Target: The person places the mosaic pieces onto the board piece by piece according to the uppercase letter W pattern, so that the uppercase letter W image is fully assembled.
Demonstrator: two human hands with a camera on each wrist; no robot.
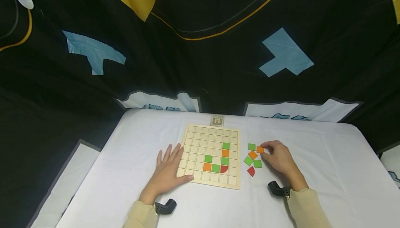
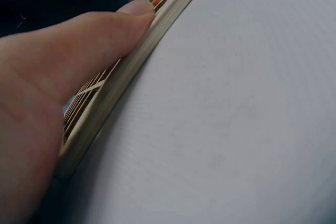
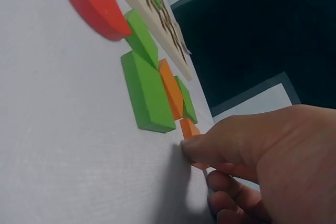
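Note:
A wooden grid board (image 1: 190, 141) lies on the white table, with green and orange squares and a red quarter-circle piece (image 1: 224, 169) set in its cells. My left hand (image 1: 167, 172) rests at the board's left edge, fingers spread and straight; its thumb (image 2: 105, 32) lies on the rim near the corner. Right of the board, my right hand (image 1: 279, 157) pinches an orange square block (image 1: 260, 149) between thumb and fingers, at the edge of a loose group. Close by lie another orange square (image 1: 252, 155), several green squares (image 3: 147, 95) and a red quarter-circle (image 3: 97, 4).
Behind the board's top edge is a small patterned square tag (image 1: 217, 120). The white tablecloth (image 1: 337, 165) spreads on both sides. A black curtain (image 1: 200, 72) with blue and yellow shapes hangs behind the table. Each wrist wears a black device (image 1: 166, 207).

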